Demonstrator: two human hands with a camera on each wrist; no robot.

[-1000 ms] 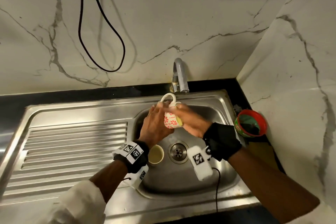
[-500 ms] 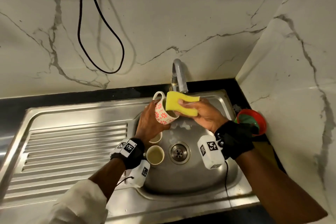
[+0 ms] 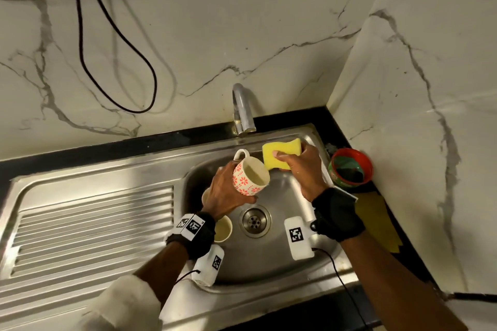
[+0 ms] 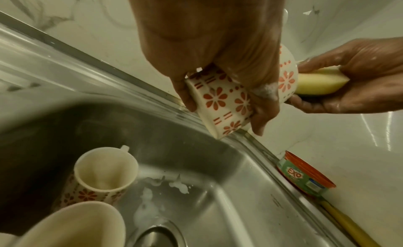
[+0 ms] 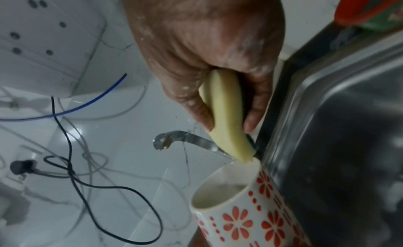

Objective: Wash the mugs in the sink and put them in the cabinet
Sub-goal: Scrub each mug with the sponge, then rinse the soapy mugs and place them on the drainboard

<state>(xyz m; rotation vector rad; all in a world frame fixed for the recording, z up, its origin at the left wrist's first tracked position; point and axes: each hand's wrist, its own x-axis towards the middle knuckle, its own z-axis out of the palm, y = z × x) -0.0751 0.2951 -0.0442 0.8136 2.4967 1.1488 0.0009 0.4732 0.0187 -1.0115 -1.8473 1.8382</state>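
Three mugs show in all: the flowered mug (image 3: 250, 175) is held above the sink (image 3: 279, 255), and two more mugs (image 4: 104, 171) stand upright on the basin floor, left of the drain (image 3: 254, 220). The left hand (image 3: 224, 192) wraps its fingers and thumb round the body of the flowered mug, tilting it so that its mouth faces the right hand (image 3: 301, 169) and its handle points toward the tap (image 3: 242, 109). The right hand grips a yellow sponge (image 3: 281, 153), thumb on its upper face and fingers curled beneath. In the right wrist view one corner of the sponge touches the mug's rim; the rest of the sponge lies outside the mug. Both hands carry flecks of white suds, and patches of foam (image 4: 150, 199) lie on the steel near the standing mugs. A red-rimmed green tub of dish soap (image 3: 351, 168) sits on the dark table at the sink's right edge, close to the corner of the marble wall. A black cable (image 3: 118, 67) loops down the wall behind the drainboard.
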